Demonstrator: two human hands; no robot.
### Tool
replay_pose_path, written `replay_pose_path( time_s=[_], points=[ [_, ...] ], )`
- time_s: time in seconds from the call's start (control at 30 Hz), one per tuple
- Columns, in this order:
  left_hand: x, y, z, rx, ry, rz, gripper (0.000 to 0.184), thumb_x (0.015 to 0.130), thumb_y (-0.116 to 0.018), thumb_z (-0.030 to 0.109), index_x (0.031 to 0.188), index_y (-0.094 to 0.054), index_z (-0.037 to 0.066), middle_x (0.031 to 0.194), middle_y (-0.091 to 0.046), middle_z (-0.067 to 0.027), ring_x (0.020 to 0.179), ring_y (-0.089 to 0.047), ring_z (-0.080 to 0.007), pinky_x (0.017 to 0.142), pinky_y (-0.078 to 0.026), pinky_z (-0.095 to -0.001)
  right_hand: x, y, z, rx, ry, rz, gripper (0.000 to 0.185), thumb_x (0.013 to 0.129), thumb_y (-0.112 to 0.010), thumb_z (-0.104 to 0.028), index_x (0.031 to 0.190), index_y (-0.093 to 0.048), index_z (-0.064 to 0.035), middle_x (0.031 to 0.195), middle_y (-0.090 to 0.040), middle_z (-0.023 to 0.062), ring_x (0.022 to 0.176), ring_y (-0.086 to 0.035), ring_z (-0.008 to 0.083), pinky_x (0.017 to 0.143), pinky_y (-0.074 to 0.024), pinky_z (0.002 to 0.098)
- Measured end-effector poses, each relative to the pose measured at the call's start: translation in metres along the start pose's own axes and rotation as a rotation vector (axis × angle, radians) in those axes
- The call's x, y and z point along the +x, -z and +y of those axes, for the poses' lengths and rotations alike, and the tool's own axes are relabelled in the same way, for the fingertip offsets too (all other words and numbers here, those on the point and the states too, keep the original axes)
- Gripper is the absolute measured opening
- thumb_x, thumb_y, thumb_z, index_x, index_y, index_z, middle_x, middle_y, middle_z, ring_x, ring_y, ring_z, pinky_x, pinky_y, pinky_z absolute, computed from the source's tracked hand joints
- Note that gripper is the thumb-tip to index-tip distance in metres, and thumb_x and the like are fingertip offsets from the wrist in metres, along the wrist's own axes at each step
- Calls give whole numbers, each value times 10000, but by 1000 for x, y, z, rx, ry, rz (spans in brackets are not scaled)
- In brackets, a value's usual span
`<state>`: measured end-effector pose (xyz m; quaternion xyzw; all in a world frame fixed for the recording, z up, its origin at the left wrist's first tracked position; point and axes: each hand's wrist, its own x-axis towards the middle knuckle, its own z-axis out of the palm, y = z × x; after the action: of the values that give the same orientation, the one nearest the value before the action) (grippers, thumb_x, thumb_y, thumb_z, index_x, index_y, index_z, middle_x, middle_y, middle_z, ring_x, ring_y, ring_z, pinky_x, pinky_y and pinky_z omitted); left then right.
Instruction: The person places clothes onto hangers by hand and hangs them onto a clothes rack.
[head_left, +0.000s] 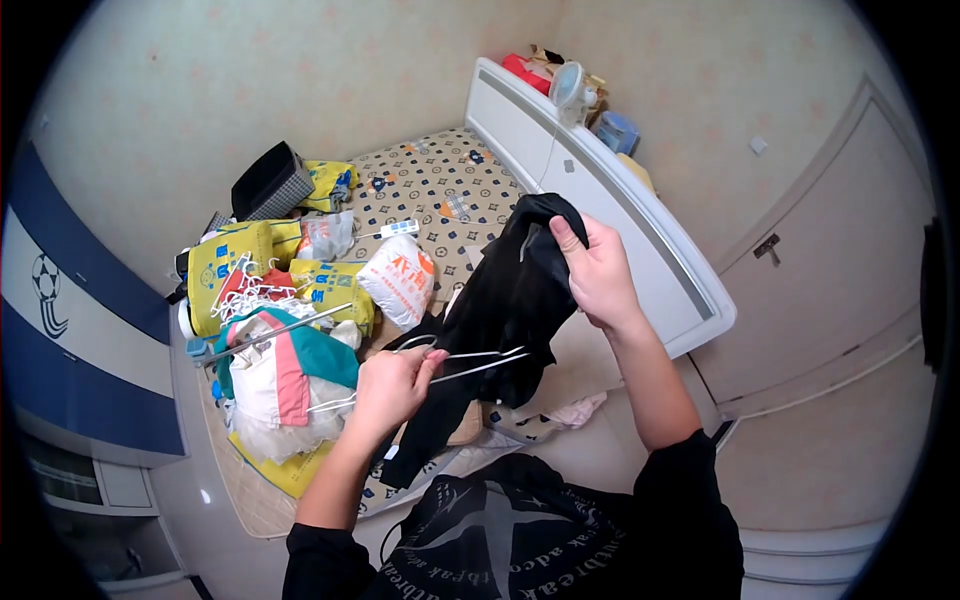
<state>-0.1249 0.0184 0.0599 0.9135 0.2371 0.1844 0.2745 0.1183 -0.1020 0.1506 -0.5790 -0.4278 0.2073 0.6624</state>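
Note:
My right hand grips the upper edge of a black garment, fingers closed on the bunched cloth, and holds it up in front of me. The garment hangs down to the lower left; its exact kind is hard to make out. In my closed left hand is a thin wire clothes hanger, its long loop pointing right across the front of the garment. Left of that hand lies a heap of white, pink and green clothing, with a metal rod above it.
White plastic hangers, yellow bags, a white bag with orange print, a power strip and a dark box lie on the patterned mattress. A white headboard stands right, a blue-and-white wardrobe left.

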Motion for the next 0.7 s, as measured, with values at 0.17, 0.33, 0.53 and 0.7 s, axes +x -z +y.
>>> replay_pose_path(
  time_s=[0.17, 0.33, 0.53, 0.7],
  points=[
    [15, -24, 5, -98, -171, 101, 238, 972, -592, 229, 815, -701, 88, 692, -652, -132, 624, -649, -331, 578, -504, -396, -25, -20, -8, 44, -133, -63, 282, 1052, -533, -235, 1192, -636, -13, 821, -586, -59, 701, -500, 17, 602, -420, 198],
    [24, -29, -4, -390, -214, 197, 264, 1000, -552, 168, 813, -661, 17, 758, -665, -108, 681, -667, -282, 636, -518, -326, -50, -29, 6, -507, 373, -305, 322, 1005, -587, -233, 1206, -612, 16, 877, -655, 85, 782, -655, 207, 679, -503, 320],
    [28, -28, -20, -546, -266, 279, 312, 1022, -531, 197, 814, -655, 1, 718, -653, -120, 631, -641, -249, 606, -498, -322, -58, -5, -23, -1027, 504, -222, 331, 871, -715, -294, 1133, -704, -93, 915, -646, 67, 815, -628, 251, 733, -510, 360],
    [36, -33, -15, -580, -287, 267, 329, 1027, -530, 217, 816, -658, 0, 718, -650, -112, 626, -631, -232, 593, -482, -319, -38, 3, 0, -1101, 526, -469, 221, 834, -721, -298, 997, -714, -149, 775, -563, 30, 773, -613, 235, 646, -478, 376]
  ],
)
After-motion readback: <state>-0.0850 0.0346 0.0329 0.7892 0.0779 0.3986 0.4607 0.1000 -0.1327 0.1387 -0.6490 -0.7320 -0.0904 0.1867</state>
